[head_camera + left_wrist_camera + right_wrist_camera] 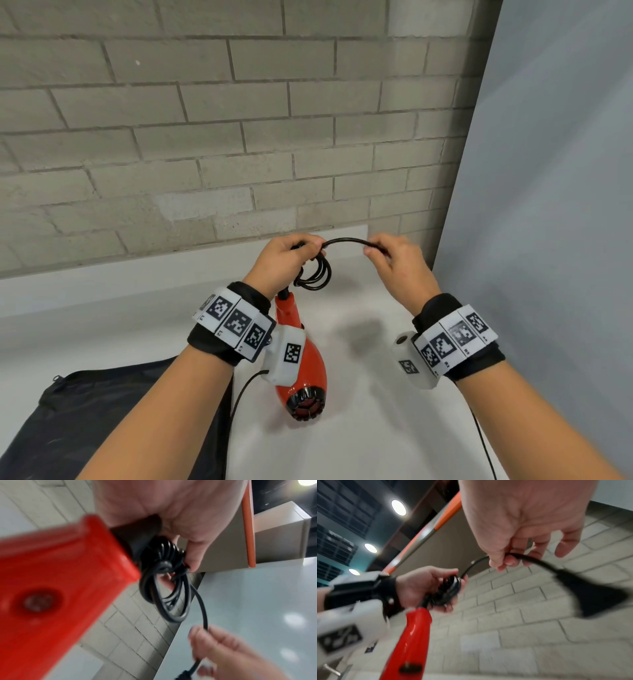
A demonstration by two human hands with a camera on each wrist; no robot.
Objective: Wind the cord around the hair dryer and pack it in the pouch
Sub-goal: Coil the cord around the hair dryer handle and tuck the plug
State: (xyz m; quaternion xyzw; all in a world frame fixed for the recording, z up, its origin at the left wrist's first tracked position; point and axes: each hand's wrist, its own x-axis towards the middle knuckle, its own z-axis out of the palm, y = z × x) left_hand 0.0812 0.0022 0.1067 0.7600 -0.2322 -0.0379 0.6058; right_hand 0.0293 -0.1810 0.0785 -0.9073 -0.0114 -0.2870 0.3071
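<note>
A red hair dryer [306, 359] hangs above the white table, nozzle end toward me, handle [51, 588] [412, 635] pointing up and away. My left hand [291, 255] grips a bundle of black cord coils [317, 274] [164, 588] [448, 591] at the handle's end. A short arc of cord [346, 241] runs from there to my right hand [387, 255], which pinches it between thumb and forefinger [503, 559] close to the black plug [594, 595]. The dark mesh pouch [85, 421] lies flat at the lower left of the table.
A grey brick wall [205, 137] stands just behind the white table [376, 394]. A pale blue panel [548, 205] closes off the right side. Thin black wires [483, 442] trail from the wrist cameras over the table.
</note>
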